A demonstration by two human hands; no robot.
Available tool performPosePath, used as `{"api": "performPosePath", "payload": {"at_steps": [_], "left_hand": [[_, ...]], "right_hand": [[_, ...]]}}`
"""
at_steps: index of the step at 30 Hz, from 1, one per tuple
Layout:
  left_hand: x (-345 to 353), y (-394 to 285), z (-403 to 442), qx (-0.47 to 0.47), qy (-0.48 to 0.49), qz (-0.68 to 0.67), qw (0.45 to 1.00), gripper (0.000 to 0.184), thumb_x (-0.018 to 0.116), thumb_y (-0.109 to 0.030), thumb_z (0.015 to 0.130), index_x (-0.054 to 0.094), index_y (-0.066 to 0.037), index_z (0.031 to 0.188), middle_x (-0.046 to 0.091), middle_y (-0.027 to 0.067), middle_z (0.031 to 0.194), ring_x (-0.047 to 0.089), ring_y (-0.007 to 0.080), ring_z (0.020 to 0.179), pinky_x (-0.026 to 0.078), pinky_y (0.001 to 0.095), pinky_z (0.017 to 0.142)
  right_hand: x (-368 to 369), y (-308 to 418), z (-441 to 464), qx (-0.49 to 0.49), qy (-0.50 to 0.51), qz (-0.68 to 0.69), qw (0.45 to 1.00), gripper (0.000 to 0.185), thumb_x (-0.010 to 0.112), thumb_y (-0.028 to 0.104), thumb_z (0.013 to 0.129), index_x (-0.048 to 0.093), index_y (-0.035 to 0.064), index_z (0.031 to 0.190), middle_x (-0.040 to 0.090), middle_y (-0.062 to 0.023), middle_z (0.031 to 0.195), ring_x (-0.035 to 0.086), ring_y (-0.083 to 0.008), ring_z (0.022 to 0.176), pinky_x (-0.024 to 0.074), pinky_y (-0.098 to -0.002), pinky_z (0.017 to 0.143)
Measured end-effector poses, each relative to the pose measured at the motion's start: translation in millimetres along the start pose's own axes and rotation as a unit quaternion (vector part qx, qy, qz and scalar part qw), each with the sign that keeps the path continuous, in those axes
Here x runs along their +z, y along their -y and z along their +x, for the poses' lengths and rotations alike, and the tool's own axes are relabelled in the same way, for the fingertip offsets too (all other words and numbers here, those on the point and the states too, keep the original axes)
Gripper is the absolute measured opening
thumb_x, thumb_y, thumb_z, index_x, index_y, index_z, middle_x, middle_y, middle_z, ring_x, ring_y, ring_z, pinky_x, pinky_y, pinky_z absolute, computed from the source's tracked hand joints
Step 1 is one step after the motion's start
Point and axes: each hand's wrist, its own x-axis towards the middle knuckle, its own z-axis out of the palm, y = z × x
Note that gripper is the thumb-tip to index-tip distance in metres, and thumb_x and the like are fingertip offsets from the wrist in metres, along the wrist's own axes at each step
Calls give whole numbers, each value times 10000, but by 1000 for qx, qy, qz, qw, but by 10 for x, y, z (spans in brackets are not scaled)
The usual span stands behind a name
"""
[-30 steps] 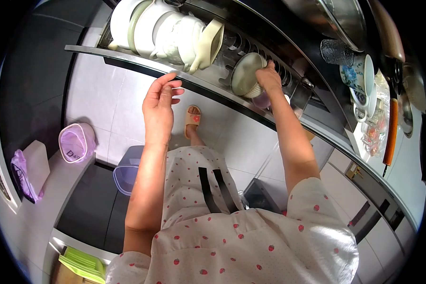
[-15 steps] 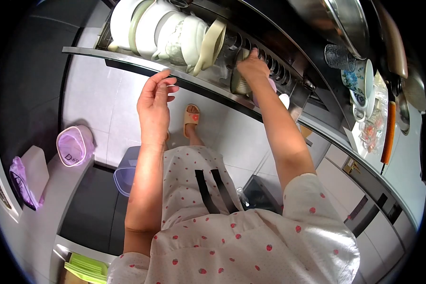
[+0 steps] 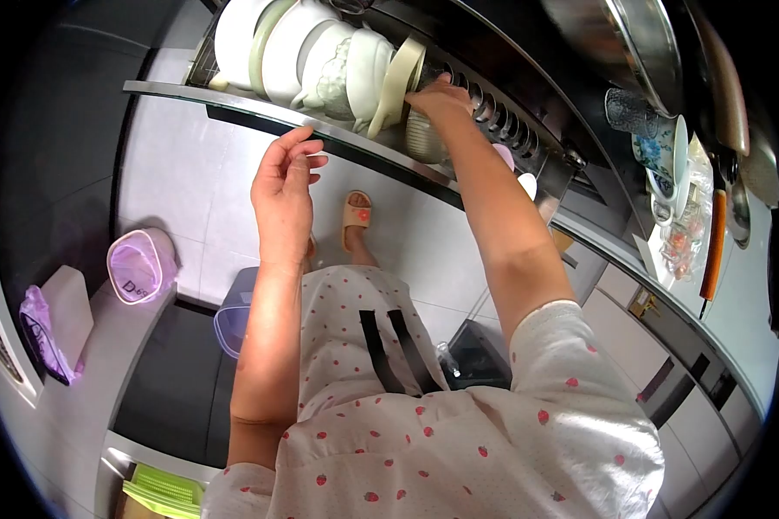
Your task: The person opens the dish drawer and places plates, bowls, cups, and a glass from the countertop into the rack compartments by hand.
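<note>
In my head view, the ribbed bowl [image 3: 424,140] stands on edge near 12 o'clock, long axis roughly 12-to-6, under the right hand [image 3: 442,101], whose grip I cannot tell, while the left hand's [image 3: 286,176] loosely curled fingers hover toward 11 o'clock.

The person's left hand [image 3: 286,173] is up, left of the middle, with softly bent fingers spread a little apart; the left arm [image 3: 267,355] goes down to the lower left; the right arm [image 3: 515,233] reaches up and left; the right hand [image 3: 446,99] is near the top middle, its back showing.
</note>
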Motion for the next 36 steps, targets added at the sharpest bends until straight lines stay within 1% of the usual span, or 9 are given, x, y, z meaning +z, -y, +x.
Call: {"api": "performPosePath", "payload": {"at_steps": [7, 12, 15, 21, 24, 26, 31, 33, 36], "left_hand": [[-24, 44, -2, 5, -3, 3, 1000, 227, 419, -119, 895, 533, -56, 1080, 604, 51, 942, 570, 108, 817, 429, 219, 692], [-3, 65, -3, -3, 0, 10, 1000, 223, 424, -125, 896, 536, -57, 1076, 603, 47, 936, 569, 106, 813, 427, 215, 690], [19, 75, -6, -2, 2, 16, 1000, 222, 425, -121, 896, 537, -58, 1077, 602, 45, 935, 569, 106, 814, 425, 214, 691], [216, 109, 5, -3, 22, -11, 1000, 210, 418, -72, 891, 545, -47, 1057, 594, 15, 893, 552, 77, 777, 418, 196, 665], [315, 142, 28, -8, 30, -9, 999, 209, 422, -66, 888, 545, -47, 1057, 593, 11, 888, 548, 74, 776, 416, 196, 665], [361, 179, 37, 18, 47, -2, 999, 222, 440, -110, 892, 531, -41, 1082, 604, 46, 925, 564, 101, 799, 425, 221, 700], [498, 199, 85, 17, 55, -8, 998, 215, 465, -129, 890, 539, -38, 1070, 599, 39, 904, 562, 97, 794, 422, 210, 687], [539, 205, 104, 24, 53, -11, 998, 214, 470, -137, 890, 542, -37, 1065, 597, 36, 899, 561, 97, 792, 421, 205, 680], [606, 246, 103, 18, 53, -20, 998, 206, 470, -130, 889, 546, -38, 1057, 594, 32, 896, 556, 96, 778, 421, 203, 670]], "right_hand": [[5, -47, 5, -17, 4, 17, 1000, 837, 526, 570, 669, 310, 34, 1275, 445, -154, 1247, 424, -284, 1162, 368, -372, 929], [72, -114, -38, -41, -55, 53, 996, 798, 513, 571, 673, 367, 19, 1231, 476, -175, 1203, 455, -303, 1119, 373, -383, 922], [54, -141, -43, -43, -22, 61, 997, 805, 522, 531, 701, 300, 33, 1294, 427, -177, 1249, 383, -318, 1172, 392, -355, 908], [-12, -226, -194, -64, -37, 83, 994, 794, 521, 534, 687, 348, 13, 1260, 471, -165, 1210, 392, -323, 1160, 393, -343, 902], [95, -141, -76, -62, -71, 70, 993, 785, 531, 532, 657, 370, 43, 1249, 469, -169, 1212, 410, -313, 1151, 388, -356, 907], [137, -180, -80, -61, -89, 67, 992, 765, 535, 533, 644, 389, 70, 1235, 480, -171, 1200, 418, -296, 1154, 387, -370, 906], [174, -647, 11, -121, -80, 151, 978, 820, 530, 486, 651, 285, 88, 1325, 424, -184, 1260, 317, -310, 1233, 302, -364, 980], [215, -839, 61, -147, -91, 161, 972, 796, 528, 452, 661, 293, 72, 1319, 422, -200, 1256, 341, -325, 1213, 303, -354, 977], [286, -1051, 82, -171, -93, 269, 943, 735, 538, 397, 674, 328, 88, 1307, 404, -238, 1256, 396, -333, 1168, 318, -333, 960]]}}
